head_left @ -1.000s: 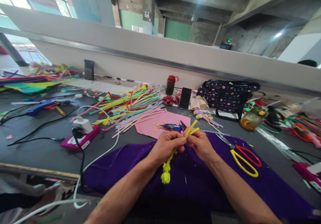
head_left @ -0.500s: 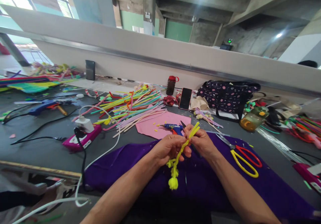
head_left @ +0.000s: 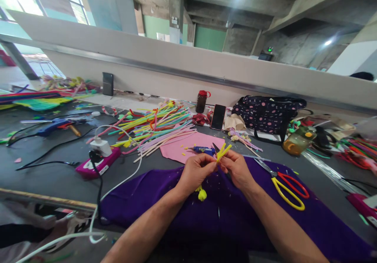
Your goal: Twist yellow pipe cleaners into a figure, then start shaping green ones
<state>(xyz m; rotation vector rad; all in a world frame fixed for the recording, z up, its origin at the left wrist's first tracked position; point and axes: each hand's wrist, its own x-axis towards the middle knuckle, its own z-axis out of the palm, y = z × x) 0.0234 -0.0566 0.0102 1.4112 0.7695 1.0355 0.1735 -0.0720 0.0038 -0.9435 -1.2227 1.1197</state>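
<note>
A yellow pipe-cleaner flower is held between both hands above the purple cloth. Its two loose stem ends fork upward past my fingertips, while the rounded fuzzy head hangs below my left hand. My left hand pinches the stem from the left. My right hand is closed on the stem near the fork, its fingertips close to those of the left. Just beyond the hands lie a blue glue gun and the dark tip of a tool, its lower part hidden by my right hand.
Scissors with red and yellow handles lie right of my hands. Behind are a pink sheet, many pipe cleaners, a phone and a bottle. A pink power strip with cables sits left; a patterned bag stands back right.
The flower's head has risen and mostly gone behind my left hand. The stem ends now spread into a fork, where before they ran together. My left hand has turned over the stem.
</note>
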